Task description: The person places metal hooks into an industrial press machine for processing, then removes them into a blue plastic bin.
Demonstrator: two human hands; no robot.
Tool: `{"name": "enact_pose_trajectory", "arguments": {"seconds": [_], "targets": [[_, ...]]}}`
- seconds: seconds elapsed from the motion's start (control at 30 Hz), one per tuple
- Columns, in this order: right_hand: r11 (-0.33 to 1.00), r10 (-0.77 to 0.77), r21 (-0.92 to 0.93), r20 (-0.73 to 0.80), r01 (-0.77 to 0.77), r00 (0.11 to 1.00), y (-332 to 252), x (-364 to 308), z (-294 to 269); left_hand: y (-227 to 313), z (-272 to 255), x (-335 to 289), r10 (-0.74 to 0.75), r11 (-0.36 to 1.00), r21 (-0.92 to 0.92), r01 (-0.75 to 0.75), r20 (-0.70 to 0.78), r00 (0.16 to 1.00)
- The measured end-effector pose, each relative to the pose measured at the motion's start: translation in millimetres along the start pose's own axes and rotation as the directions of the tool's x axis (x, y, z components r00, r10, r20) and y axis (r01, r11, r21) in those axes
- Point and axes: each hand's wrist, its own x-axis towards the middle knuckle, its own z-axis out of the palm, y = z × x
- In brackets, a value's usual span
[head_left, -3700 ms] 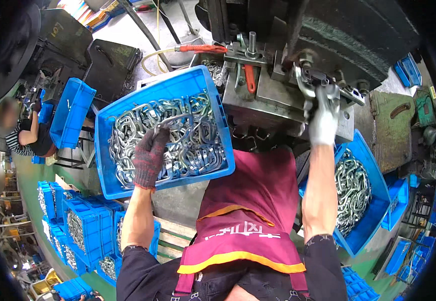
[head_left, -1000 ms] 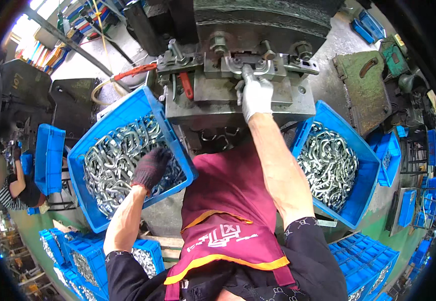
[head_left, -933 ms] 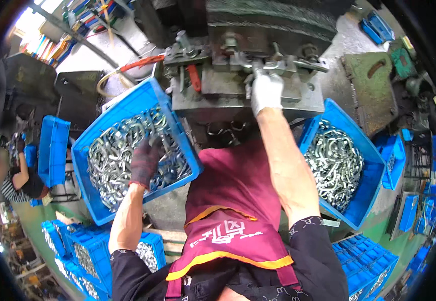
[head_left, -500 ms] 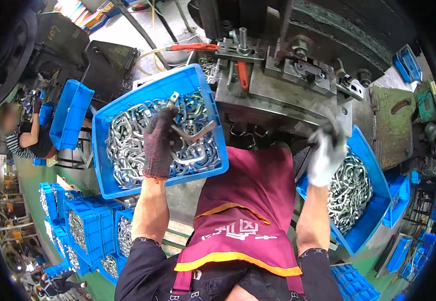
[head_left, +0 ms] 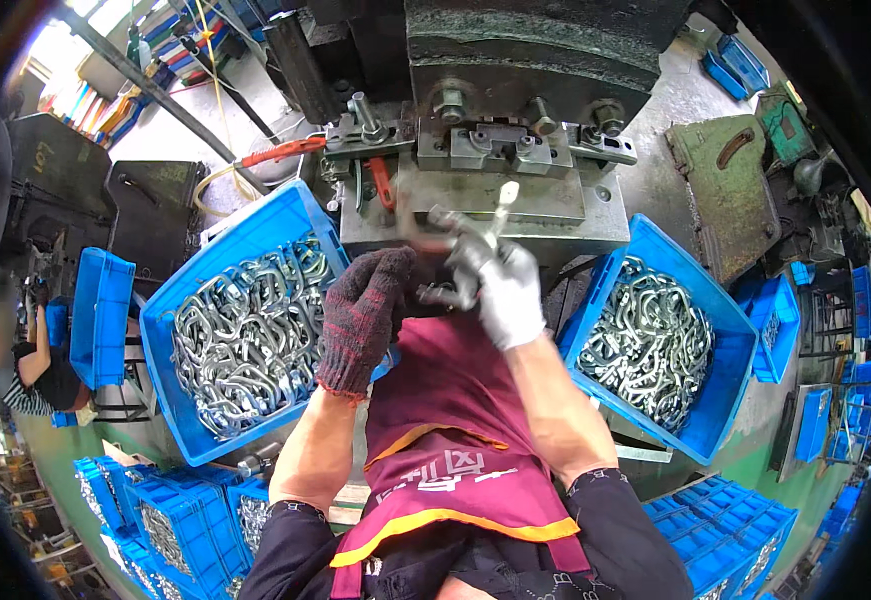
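Note:
My left hand (head_left: 367, 315), in a dark red-and-black knit glove, is closed over the apron in front of the press. A blurred bent metal rod (head_left: 417, 232) rises from its fingertips. Beside it, my right hand (head_left: 503, 290) wears a white glove with grey fingertips. Its fingers are closed on a bent metal part (head_left: 503, 208) whose flattened end points up toward the die. Both hands are close together, and motion blurs the fingers. Just beyond them lies the steel die block (head_left: 500, 148) on the press bed (head_left: 485, 230).
A blue crate (head_left: 155, 330) of bent metal parts stands at left, another blue crate (head_left: 733, 385) at right. A red-handled tool (head_left: 285, 152) lies by the clamp bolt (head_left: 363, 115). Stacked crates (head_left: 190, 520) fill the lower left. A person (head_left: 50, 365) works at far left.
The left hand has moved right, away from above the left crate, with its bent rod. My right hand has come left from beside the right crate toward it. The view has turned too.

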Motion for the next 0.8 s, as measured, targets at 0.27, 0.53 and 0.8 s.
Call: {"name": "enact_pose_trajectory", "arguments": {"seconds": [0.27, 0.53, 0.8], "targets": [[0.997, -0.006, -0.072, -0.336, -0.020, 0.942, -31, 71, -36, -8, -12, -17, -0.085, 0.991, -0.098, 0.087, 0.021, 0.996], [0.992, -0.128, -0.069, -0.456, 0.109, 0.880, -28, 88, -25, -5, -21, -34, -0.097, 0.969, -0.225, 0.098, 0.015, 0.995], [0.988, -0.152, -0.092, -0.447, 0.124, 0.881, -20, 92, -19, -8, -25, -36, -0.080, 0.974, -0.217, 0.073, -0.025, 0.996]]}}
